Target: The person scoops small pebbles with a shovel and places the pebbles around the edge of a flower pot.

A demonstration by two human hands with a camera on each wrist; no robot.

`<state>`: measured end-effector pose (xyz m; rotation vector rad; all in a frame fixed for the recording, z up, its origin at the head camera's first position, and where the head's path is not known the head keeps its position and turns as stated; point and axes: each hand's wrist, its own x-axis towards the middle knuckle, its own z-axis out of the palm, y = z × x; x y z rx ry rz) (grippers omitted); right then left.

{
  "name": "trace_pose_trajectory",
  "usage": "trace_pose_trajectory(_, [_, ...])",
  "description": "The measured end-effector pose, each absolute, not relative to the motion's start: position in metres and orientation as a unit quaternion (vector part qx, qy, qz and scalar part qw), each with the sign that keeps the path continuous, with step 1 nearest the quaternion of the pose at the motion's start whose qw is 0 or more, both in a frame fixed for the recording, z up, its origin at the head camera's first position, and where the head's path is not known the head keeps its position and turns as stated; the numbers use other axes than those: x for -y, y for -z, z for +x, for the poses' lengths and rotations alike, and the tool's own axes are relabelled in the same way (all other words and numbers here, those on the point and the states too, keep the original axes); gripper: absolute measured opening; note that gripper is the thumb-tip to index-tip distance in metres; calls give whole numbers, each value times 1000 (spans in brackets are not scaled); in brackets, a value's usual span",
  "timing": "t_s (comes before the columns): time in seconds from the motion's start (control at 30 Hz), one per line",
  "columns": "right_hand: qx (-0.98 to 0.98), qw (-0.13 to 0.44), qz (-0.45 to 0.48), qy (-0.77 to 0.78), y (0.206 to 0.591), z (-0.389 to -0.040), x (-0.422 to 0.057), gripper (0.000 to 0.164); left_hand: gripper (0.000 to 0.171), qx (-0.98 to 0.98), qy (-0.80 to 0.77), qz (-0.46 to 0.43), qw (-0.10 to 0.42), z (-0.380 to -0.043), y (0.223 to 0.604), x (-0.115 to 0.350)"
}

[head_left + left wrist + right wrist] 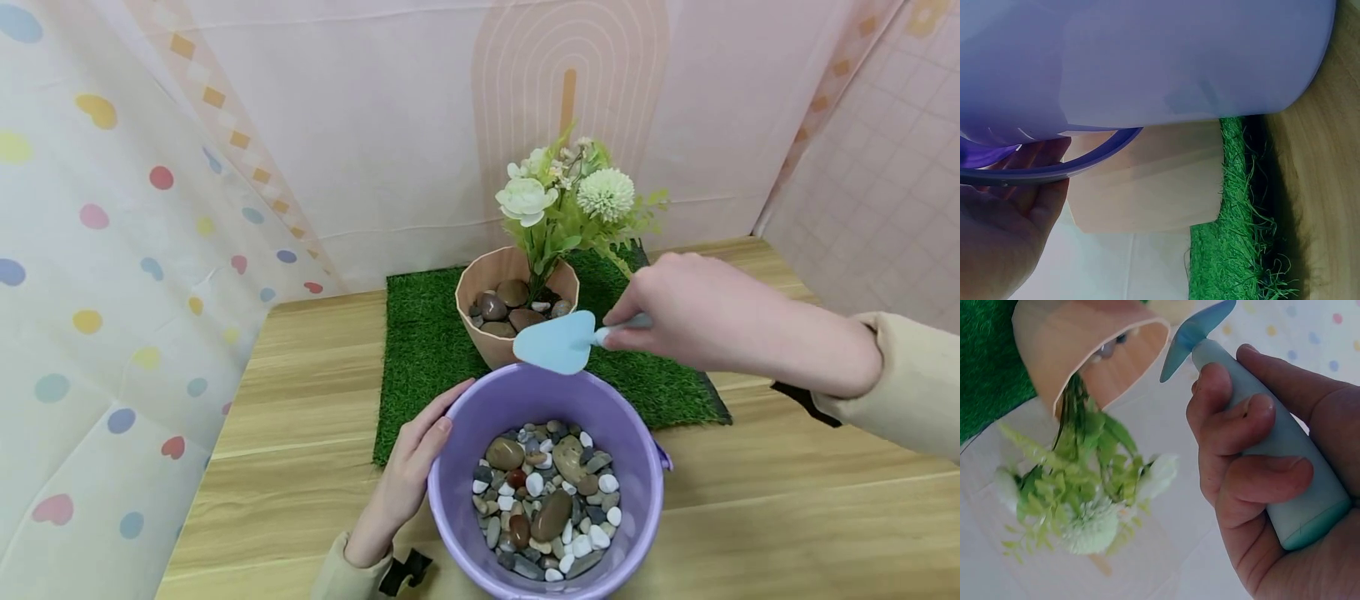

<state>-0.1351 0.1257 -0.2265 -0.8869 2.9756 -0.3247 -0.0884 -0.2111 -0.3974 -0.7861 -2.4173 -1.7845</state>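
A purple bucket (450, 533) stands in front, its bottom covered with mixed pebbles (552, 514). My left hand (412, 458) holds the bucket's left side at the rim; in the left wrist view, its fingers curl about the bucket's handle (1100, 156). In my right hand (667, 312) is a light blue trowel (557, 342), its grip (1260, 412) wrapped by the fingers. The trowel's blade hangs over the bucket's far rim, beside a peach flowerpot (480, 333). No stones show on the blade. Several larger stones (513, 292) lie inside the pot around the flower stems.
White and green flowers (606, 196) rise from the pot. Under the pot lies a green turf mat (420, 358) on the wooden table (300, 417). Patterned cloth (390, 150) hangs behind and at both sides.
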Motion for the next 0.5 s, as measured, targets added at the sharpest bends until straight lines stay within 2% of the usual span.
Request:
trace_pose_trajectory(0.3, [-915, -4, -394, 89, 258, -110, -122, 3, 47, 782, 571, -248, 17, -88, 396, 211])
trace_pose_trajectory(0.4, [-905, -4, -422, 62, 268, -104, -118, 3, 47, 782, 571, -248, 17, -88, 396, 211])
trace_pose_trajectory(0.5, [-886, -19, -462, 24, 277, -102, -115, 11, 47, 780, 575, -247, 14, -88, 396, 211])
